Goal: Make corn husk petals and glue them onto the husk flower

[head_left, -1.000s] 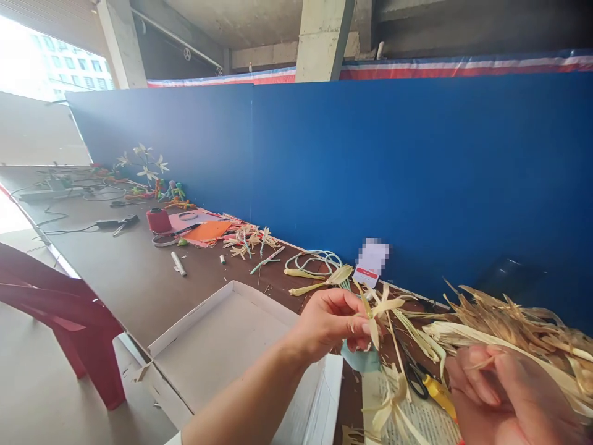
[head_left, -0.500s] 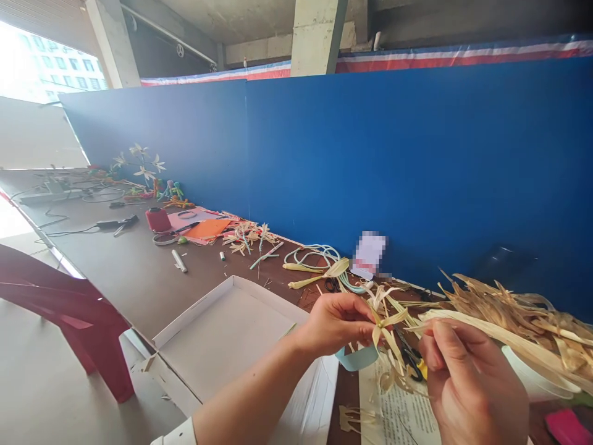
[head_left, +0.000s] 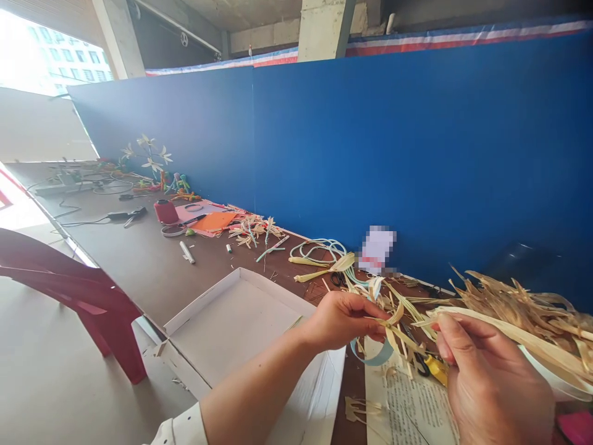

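Note:
My left hand is closed in a pinch on a flower of pale corn husk petals, with the petals pointing right. Under its fingers curves a light-blue band; whether it is attached to the flower I cannot tell. Just to the right, my right hand pinches a pale strip of corn husk between thumb and forefinger, its tip toward the flower. A printed sheet lies below both hands. Dark-handled scissors and a yellow object rest between them, partly covered.
Dried husks are heaped over a white bowl at right. A shallow white box stands left of my hands. Light-blue cord, orange paper and finished flowers lie along the blue partition.
My left hand has turned the flower, so its petals now face right and lower. My right hand has drawn slightly away to the right. The whole view has shifted a little.

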`<action>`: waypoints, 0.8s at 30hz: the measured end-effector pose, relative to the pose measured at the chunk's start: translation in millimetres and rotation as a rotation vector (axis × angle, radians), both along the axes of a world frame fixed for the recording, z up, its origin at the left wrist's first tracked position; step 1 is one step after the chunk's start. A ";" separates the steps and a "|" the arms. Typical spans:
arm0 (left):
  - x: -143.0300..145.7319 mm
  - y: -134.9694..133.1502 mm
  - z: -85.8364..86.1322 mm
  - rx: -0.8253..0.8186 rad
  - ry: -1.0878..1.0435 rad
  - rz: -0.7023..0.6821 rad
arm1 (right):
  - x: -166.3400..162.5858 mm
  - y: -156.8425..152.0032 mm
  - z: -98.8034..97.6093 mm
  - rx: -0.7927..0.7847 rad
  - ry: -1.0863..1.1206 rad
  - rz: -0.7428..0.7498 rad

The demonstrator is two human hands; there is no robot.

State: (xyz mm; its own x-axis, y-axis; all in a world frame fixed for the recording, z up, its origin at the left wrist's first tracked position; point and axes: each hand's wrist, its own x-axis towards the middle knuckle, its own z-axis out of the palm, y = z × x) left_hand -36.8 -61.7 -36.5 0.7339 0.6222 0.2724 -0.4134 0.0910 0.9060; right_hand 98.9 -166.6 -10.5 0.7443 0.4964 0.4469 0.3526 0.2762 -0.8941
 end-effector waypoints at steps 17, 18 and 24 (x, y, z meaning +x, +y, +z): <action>1.1 -1.7 1.8 -0.145 0.066 -0.092 | -3.2 2.2 0.0 -0.203 0.019 -0.024; 1.3 -1.0 1.6 -0.159 0.060 -0.103 | -2.5 2.1 -0.4 -0.201 0.016 -0.032; 1.0 -1.0 2.8 -0.193 0.045 -0.138 | 0.3 2.3 -0.4 -0.167 0.047 -0.030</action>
